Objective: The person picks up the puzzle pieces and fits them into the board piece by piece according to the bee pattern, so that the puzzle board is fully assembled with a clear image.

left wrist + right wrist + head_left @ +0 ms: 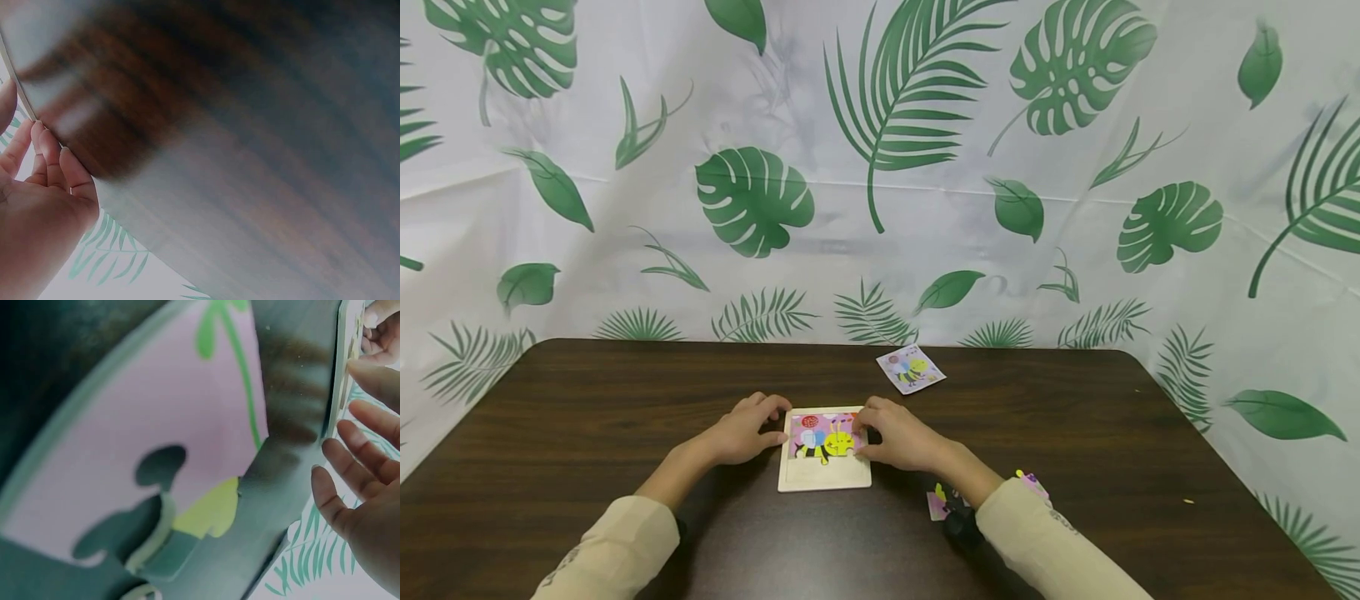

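A square wooden puzzle tray point(827, 477) lies on the table, its upper part filled with bee picture pieces point(808, 437) and its lower strip bare wood. At the tray's left edge, my left hand point(745, 429) touches the side with thumb and fingertips; in the left wrist view its fingers point(53, 164) rest along the edge. My right hand point(898, 435) reaches over the right side, thumb and fingertips on the pieces at the upper right. From the right wrist, its other fingers point(359, 453) look loosely extended. What lies beneath its fingertips is hidden.
Loose puzzle pieces point(937, 506) lie near the right wrist, partly covered by the forearm; another piece point(1033, 483) shows beyond the sleeve. A large pink piece point(206, 406) fills the right wrist view. A bee picture card point(912, 369) lies at the table's back edge, before a leaf-print curtain point(880, 250).
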### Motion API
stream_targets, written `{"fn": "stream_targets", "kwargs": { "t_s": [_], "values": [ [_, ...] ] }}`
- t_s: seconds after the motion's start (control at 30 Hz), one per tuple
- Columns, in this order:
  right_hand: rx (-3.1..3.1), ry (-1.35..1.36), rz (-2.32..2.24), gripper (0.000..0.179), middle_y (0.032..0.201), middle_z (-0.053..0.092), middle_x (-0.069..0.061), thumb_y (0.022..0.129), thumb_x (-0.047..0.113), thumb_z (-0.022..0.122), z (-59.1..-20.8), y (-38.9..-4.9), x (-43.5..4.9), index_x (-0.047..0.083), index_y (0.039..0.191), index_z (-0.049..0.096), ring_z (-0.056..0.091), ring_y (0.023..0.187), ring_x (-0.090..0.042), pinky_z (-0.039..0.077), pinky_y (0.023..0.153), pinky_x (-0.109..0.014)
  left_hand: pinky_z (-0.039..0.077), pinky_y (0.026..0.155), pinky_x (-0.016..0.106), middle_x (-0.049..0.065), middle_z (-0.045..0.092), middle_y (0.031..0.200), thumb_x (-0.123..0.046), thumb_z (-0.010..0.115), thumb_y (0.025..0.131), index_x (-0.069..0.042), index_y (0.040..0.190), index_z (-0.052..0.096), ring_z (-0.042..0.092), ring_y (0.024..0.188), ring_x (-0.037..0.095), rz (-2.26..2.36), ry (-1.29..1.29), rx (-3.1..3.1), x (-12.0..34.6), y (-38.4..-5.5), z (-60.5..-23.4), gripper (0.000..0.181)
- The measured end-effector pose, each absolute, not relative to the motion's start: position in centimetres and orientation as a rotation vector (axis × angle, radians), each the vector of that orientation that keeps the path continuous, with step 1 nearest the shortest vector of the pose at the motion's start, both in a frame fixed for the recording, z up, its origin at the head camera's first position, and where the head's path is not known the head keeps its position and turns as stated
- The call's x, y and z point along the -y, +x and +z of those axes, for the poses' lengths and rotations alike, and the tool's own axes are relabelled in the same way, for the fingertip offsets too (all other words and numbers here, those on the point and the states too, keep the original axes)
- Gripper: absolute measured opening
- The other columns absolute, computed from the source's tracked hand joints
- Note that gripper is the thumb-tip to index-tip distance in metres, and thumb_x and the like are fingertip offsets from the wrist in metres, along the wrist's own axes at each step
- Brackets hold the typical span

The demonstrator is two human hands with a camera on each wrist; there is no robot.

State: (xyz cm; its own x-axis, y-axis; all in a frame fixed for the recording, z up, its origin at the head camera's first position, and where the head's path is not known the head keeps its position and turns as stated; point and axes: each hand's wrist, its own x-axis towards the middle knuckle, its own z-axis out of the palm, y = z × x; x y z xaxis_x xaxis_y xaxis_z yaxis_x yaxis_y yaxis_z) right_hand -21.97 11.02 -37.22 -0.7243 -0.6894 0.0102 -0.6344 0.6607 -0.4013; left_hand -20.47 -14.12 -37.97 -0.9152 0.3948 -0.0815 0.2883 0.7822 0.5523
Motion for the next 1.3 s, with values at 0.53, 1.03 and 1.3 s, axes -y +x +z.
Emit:
{"fn": "stream_targets", "kwargs": {
  "t_s": [0.53,1.03,1.3],
  "values": [
    [-2.686,-1.186,-0.537,0.021,0.099,0.056,-0.001,0.082,0.015,0.069,-37.21,-22.06,-10.92,0.011,0.103,0.067,0.049,0.092,-0.015,0.041,0.081,-0.029,0.034,0.082,0.056,0.009,0.048,0.103,-0.018,0.062,0.087,-0.007,0.117,0.049,0.045,0.099,0.030,0.820,0.550,-2.783,14.14,-20.44,-37.88,0.034],
    [-2.650,-1.160,-0.548,0.024,0.099,0.054,-0.002,0.083,0.014,0.068,-36.99,-22.17,-10.77,0.013,0.107,0.068,0.047,0.090,-0.015,0.040,0.079,-0.028,0.034,0.082,0.056,0.009,0.048,0.102,-0.018,0.062,0.087,-0.007,0.117,0.049,0.044,0.099,0.030,0.824,0.555,-2.780,14.16,-20.52,-37.91,0.035],
    [-2.607,-1.197,-0.607,0.024,0.094,0.054,-0.004,0.082,0.011,0.068,-37.04,-22.61,-10.74,0.010,0.106,0.068,0.049,0.086,-0.018,0.041,0.078,-0.026,0.034,0.083,0.056,0.010,0.048,0.103,-0.018,0.062,0.088,-0.006,0.117,0.048,0.044,0.099,0.031,0.828,0.558,-2.773,14.16,-20.46,-37.66,0.035]
  ]
}}
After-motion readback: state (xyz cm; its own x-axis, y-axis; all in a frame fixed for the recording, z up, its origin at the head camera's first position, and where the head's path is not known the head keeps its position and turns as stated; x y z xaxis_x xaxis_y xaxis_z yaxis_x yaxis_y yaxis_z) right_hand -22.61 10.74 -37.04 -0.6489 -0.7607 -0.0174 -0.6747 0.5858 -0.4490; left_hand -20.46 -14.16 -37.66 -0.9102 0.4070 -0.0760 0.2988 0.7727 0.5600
